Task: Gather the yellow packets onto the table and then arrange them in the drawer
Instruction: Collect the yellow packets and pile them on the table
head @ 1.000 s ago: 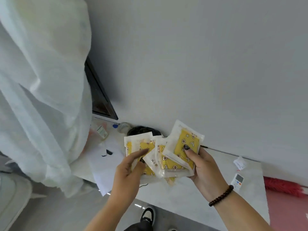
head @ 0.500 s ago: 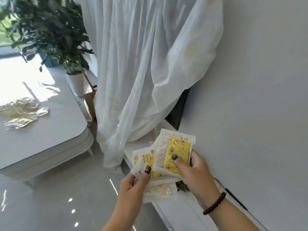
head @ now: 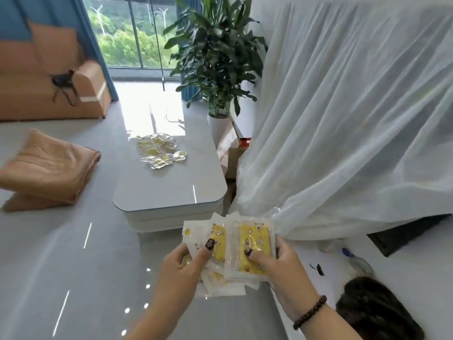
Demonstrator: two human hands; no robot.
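I hold a fanned stack of yellow packets (head: 255,241) in clear white-edged wrappers, low in the middle of the view. My left hand (head: 181,273) grips the stack's left side, thumb on top. My right hand (head: 282,271), with a dark bead bracelet on the wrist, grips the right side, thumb pressed on the front packet. Ahead stands the white coffee table (head: 171,192), with a loose pile of more yellow packets (head: 159,150) lying on its far half. No drawer can be made out.
A white sheet (head: 355,119) drapes over a dark screen on a low white cabinet (head: 326,261) at right. A potted plant (head: 218,65) stands behind the table. An orange sofa (head: 49,89) and cushion (head: 49,168) sit at left. Grey floor lies between.
The view has swung left from the wall and cabinet toward the coffee table. Both hands keep hold of the packet stack throughout.
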